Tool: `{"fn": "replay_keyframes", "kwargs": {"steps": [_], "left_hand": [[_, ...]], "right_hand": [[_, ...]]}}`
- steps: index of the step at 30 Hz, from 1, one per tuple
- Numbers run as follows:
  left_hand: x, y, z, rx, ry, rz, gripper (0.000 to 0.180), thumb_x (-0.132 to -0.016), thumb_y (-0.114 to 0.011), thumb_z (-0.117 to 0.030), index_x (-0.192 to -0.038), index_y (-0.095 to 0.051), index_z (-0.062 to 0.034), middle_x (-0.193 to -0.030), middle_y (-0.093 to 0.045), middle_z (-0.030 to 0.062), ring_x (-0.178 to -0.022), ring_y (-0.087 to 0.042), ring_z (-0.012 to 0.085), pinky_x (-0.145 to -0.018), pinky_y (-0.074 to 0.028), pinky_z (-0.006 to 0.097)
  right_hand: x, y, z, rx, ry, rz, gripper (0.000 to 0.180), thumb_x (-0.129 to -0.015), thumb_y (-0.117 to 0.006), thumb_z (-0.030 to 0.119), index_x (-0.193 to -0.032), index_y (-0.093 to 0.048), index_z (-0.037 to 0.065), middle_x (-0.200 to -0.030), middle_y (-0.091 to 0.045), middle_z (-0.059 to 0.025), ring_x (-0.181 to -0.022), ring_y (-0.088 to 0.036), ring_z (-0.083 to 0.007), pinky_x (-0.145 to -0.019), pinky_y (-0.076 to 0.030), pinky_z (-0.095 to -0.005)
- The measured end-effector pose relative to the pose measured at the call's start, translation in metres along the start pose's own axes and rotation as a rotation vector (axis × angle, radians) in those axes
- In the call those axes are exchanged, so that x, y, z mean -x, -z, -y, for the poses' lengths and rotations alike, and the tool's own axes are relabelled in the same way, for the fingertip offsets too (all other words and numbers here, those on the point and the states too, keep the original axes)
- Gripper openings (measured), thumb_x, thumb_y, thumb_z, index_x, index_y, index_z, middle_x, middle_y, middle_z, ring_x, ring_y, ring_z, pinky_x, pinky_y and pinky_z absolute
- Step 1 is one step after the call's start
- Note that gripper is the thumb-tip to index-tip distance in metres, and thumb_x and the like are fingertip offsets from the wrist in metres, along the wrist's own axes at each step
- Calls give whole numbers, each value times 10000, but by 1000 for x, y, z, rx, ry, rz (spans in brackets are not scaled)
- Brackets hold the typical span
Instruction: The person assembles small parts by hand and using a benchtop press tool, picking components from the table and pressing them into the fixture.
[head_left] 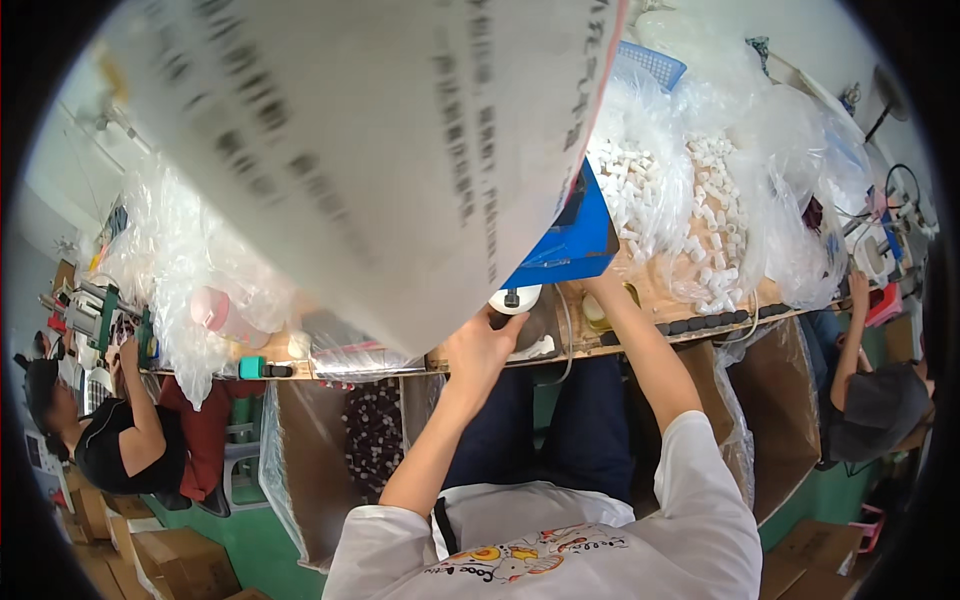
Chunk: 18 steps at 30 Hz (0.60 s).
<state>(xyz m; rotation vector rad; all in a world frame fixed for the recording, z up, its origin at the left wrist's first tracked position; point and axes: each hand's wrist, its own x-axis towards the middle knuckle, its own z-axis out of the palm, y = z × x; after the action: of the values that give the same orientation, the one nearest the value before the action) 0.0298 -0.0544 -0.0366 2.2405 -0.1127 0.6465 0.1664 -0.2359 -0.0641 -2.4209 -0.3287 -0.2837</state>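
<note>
Centrally, at the near edge of a light-brown wooden tabletop (657,286), the person works with both bare hands raised beside a bright blue, box-shaped piece of equipment (577,240). The left hand (481,348) is at a white round piece with a dark upright tip (530,296), which sits just below the lower edge of the blue equipment; its thumb and fingers curl in at the near side of that piece, though one cannot tell whether this grip is clamped on it or on something small behind. The right hand (604,287) reaches up to the right lower corner of the blue equipment, where its fingertips are hidden, so the state of that grip cannot be told either.

A large, blurred white sheet with dark printing (330,170) hangs close to the camera and covers much of the upper middle. To the right, many small white plastic tube-like pieces (714,225) lie loose on the tabletop, among crumpled clear plastic bags (800,225). A blue perforated plastic basket (652,66) stands beyond them. On the left, a pinkish translucent bottle (226,314) leans against more clear plastic, near a teal roll (252,367) at the edge. Below, an open brown cardboard box (312,460) stands near small dark pieces (374,435).
</note>
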Motion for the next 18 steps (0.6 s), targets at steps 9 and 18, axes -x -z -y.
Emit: {"fn": "replay_keyframes", "kwargs": {"steps": [9, 18], "left_hand": [[29, 14, 12, 341, -3, 167, 630, -718, -864, -134, -1252, -575, 32, -1156, -653, 185, -1082, -617, 350, -908, -488, 431], [2, 28, -3, 449, 71, 147, 301, -715, -843, -78, -998, -765, -17, -1073, -702, 150, -1042, -651, 280, -872, -500, 375]], "right_hand": [[33, 31, -34, -237, -24, -293, 179, -819, -660, -4, -995, -683, -25, -827, -687, -126, -713, -647, -199, -670, -521, -307], [85, 34, 53, -997, -228, 2, 130, -834, -703, -22, -960, -733, -9, -837, -714, -26, -767, -638, -91, -675, -513, -249]]}}
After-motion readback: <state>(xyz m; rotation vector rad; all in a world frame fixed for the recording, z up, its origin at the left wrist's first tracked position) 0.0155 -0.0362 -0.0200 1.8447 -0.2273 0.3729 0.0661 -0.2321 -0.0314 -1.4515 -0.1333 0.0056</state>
